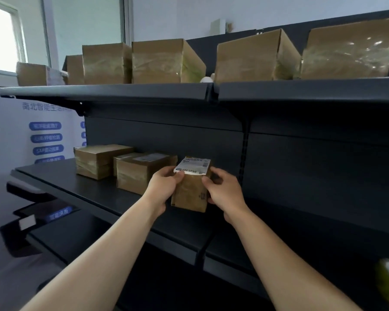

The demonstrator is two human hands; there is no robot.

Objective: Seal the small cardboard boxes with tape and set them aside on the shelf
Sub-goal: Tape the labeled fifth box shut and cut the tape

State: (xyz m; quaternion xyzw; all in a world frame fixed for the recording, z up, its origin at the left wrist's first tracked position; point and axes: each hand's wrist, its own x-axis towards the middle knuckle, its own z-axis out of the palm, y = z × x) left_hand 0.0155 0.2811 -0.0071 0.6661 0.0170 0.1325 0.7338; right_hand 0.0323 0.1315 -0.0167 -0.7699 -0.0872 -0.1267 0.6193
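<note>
**Setting a box on the shelf**

The dark middle shelf (81, 194) carries two taped boxes (142, 173). Just right of them I hold the small labelled box (190, 194) upright. My left hand (164, 187) and right hand (225, 191) have their fingers curled round its sides. Next, I judge: settle it flat, then release.

Matt dark metal shelf (94, 194) (glossy-taped brown cardboard boxes (139, 173))
</note>
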